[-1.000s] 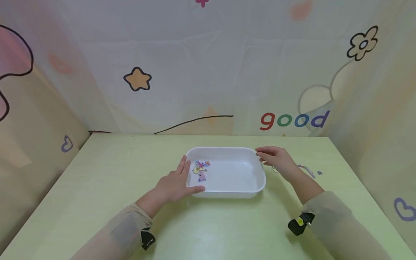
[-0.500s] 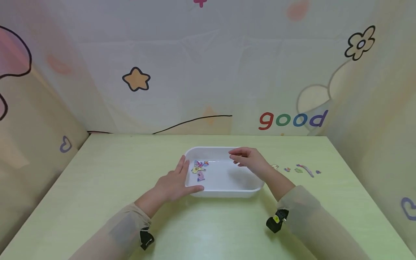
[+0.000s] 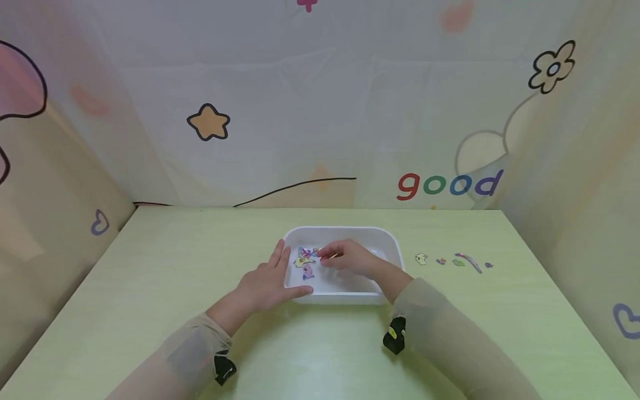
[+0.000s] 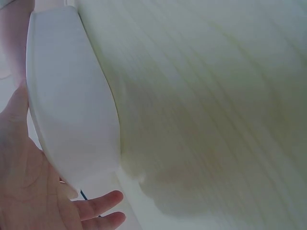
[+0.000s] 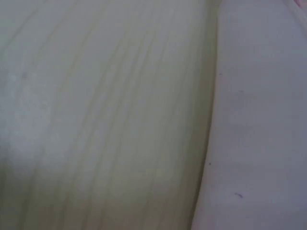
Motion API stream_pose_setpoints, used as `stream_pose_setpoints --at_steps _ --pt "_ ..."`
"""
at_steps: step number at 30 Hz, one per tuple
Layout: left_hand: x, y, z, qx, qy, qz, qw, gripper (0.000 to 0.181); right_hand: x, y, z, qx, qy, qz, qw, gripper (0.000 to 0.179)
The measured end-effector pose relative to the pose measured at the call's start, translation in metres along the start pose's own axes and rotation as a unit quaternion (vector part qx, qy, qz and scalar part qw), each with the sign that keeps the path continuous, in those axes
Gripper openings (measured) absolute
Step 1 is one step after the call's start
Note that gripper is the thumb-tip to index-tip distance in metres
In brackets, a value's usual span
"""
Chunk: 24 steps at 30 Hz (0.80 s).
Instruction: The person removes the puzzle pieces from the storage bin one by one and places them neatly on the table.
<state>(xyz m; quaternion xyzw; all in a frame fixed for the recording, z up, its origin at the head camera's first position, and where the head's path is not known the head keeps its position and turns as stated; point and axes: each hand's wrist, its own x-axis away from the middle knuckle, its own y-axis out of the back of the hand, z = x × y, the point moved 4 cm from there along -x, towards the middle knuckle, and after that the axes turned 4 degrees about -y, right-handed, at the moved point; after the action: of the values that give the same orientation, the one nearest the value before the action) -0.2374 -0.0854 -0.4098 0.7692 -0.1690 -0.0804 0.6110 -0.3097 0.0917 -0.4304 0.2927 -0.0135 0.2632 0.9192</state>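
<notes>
A white plastic tray [image 3: 370, 286] sits on the table in the head view. Several colourful cut-out stickers [image 3: 307, 271] lie at its left end, one with a pink figure and one yellow. My left hand [image 3: 262, 284] rests against the tray's left end, its fingers straight along the side and the thumb over the front rim. In the left wrist view, the palm of this left hand [image 4: 29, 187] faces the tray's outer wall [image 4: 72, 96]. Inside the tray, my right hand [image 3: 352, 258] pinches a small pale sticker [image 3: 334, 256], mostly hidden by the fingers, just right of the others.
Right of the tray, several more stickers lie in a row on the table: a white one [image 3: 421, 259], a green one [image 3: 458, 263], a long purple curved strip [image 3: 470, 263] and small ones. A printed curtain [image 3: 300, 122] stands behind the table [image 3: 310, 350].
My right hand has moved left from the tray's right rim into the tray, near the stickers there. The stickers on the right have come into fuller view. The left hand stays put.
</notes>
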Motion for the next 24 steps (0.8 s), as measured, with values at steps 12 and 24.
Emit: stream_pose_setpoints --at_steps 12,24 --pt "-0.001 -0.001 -0.001 0.002 -0.007 -0.007 0.9999 0.105 -0.003 -0.021 -0.001 0.200 0.029 0.062 0.9774 0.046" --pt "0.001 0.000 -0.002 0.008 -0.011 -0.008 0.9999 0.103 -0.003 -0.027 0.008 0.318 0.060 0.048 0.9448 0.047"
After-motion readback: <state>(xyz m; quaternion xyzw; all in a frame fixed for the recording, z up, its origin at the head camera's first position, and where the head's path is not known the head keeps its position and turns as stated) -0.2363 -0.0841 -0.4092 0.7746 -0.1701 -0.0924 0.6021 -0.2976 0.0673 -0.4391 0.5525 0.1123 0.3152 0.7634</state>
